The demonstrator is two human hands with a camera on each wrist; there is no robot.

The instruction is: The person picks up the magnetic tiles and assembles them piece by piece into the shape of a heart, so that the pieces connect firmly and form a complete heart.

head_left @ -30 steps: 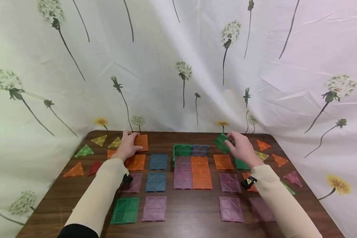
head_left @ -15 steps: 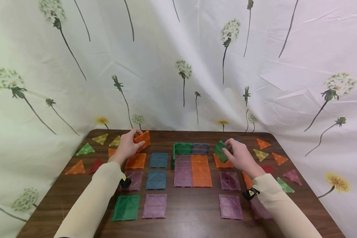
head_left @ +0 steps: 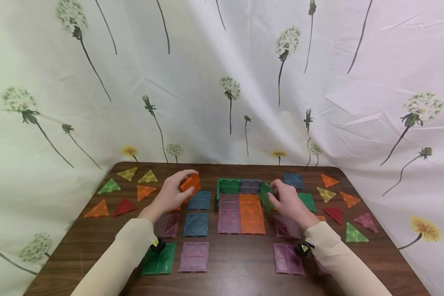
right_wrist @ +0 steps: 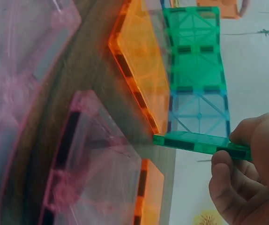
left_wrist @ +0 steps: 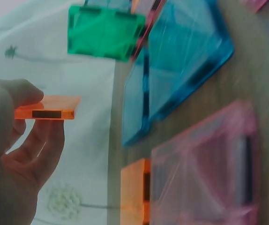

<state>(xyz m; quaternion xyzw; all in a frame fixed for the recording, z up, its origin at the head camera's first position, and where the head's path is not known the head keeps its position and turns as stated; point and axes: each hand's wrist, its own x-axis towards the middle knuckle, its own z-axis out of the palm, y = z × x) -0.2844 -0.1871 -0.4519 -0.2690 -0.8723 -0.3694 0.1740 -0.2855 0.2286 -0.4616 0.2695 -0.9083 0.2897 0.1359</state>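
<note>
My left hand (head_left: 170, 195) pinches an orange square magnetic tile (head_left: 192, 185) between thumb and fingers, raised near the blue tiles left of the middle. In the left wrist view that tile (left_wrist: 50, 107) is seen edge-on. My right hand (head_left: 286, 199) pinches a green square tile (head_left: 265, 195) on edge by the right back corner of the build. The right wrist view shows this tile (right_wrist: 190, 142) close to the blue wall; whether they touch I cannot tell. The build has flat purple tiles (head_left: 228, 223) and orange tiles (head_left: 252, 223), with standing green (head_left: 230, 186) and blue (head_left: 250, 186) walls.
Flat square tiles lie either side of the build, such as a blue tile (head_left: 195, 225), a green one (head_left: 159, 260) and a purple one (head_left: 288, 259). Triangles (head_left: 124, 206) are spread at both table sides. A flower-print cloth (head_left: 192, 82) hangs behind the table (head_left: 240, 263).
The left hand has lifted the orange tile and carried it right, towards the build. The right hand has brought the green tile left and down, turning it on edge beside the build.
</note>
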